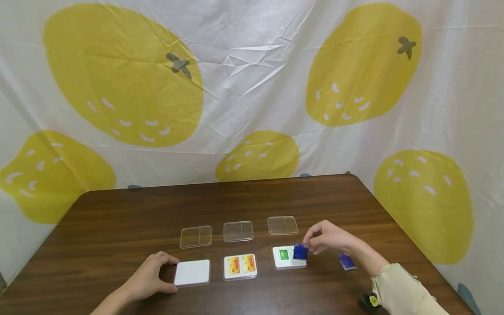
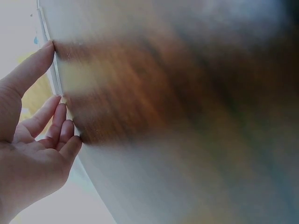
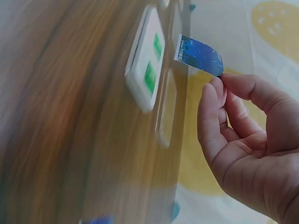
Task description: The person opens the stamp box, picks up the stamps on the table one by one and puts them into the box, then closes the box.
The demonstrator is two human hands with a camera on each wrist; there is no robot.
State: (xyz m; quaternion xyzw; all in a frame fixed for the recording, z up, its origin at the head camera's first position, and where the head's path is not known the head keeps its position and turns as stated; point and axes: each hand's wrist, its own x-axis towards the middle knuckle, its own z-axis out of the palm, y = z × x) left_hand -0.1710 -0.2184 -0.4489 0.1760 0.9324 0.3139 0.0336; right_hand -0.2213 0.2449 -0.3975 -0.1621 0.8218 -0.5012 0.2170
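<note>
In the head view my right hand (image 1: 326, 237) pinches a blue postage stamp (image 1: 300, 252) over a clear case with a white insert (image 1: 281, 262). A green stamp (image 1: 284, 254) lies on that insert; the right wrist view shows two green stamps, one of them (image 3: 150, 77) nearer. The pinched stamp (image 3: 200, 56) hangs from thumb and fingertips by one end. My left hand (image 1: 151, 276) rests on the table with thumb and fingers spread at the left edge of a plain white case (image 1: 192, 272). Between them lies a case with two orange stamps (image 1: 249, 263).
Behind the cases lie three clear lids: a left (image 1: 195, 236), a middle (image 1: 238, 231) and a right one (image 1: 282, 225). Another blue-purple stamp (image 1: 347, 262) lies right of my right hand. A small black object (image 1: 369, 302) sits by the sleeve. A lemon-print cloth (image 1: 252, 87) hangs behind the table.
</note>
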